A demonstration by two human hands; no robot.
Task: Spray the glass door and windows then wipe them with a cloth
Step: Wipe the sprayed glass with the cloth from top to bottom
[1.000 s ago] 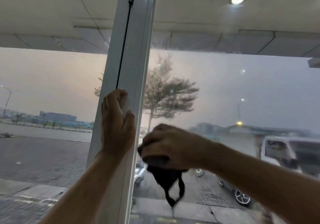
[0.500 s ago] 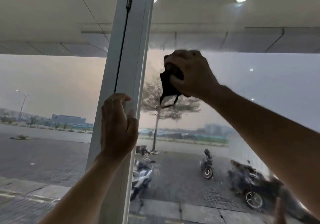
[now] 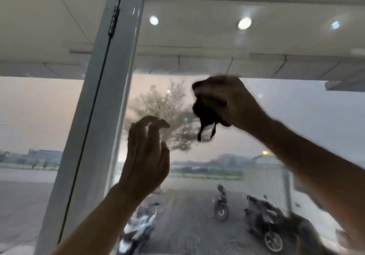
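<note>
Step in hand: the wipe. The right hand has its fingers curled tight round a dark cloth, bunched in the fist w/ a loop or two dangling below. It sits at the upper-middle of the glass pane, a bit in from the pane's left edge, where the white frame and its black hinge run up to the top corner. The hand is motion-blurred, so whether the cloth is pressed on the glass or just off it can't be told.

The left hand is raised lower down, near the pane's left edge and just right of the frame. Its fingers are loosely curled w/ nothing in them, and it doesn't appear to touch frame or glass.

Fine specks over the tree outside look like spray on the glass, so the spraying of this pane seems done and the wiping is prob. partway. No spray bottle is in view. Motorbikes are parked outside, below.

Next move, as a judgement: flatten the cloth on the glass and sweep it across toward the top corners and left edge, w/ even pressure so no streaks are left. The left hand could brace on the frame for reach.
</note>
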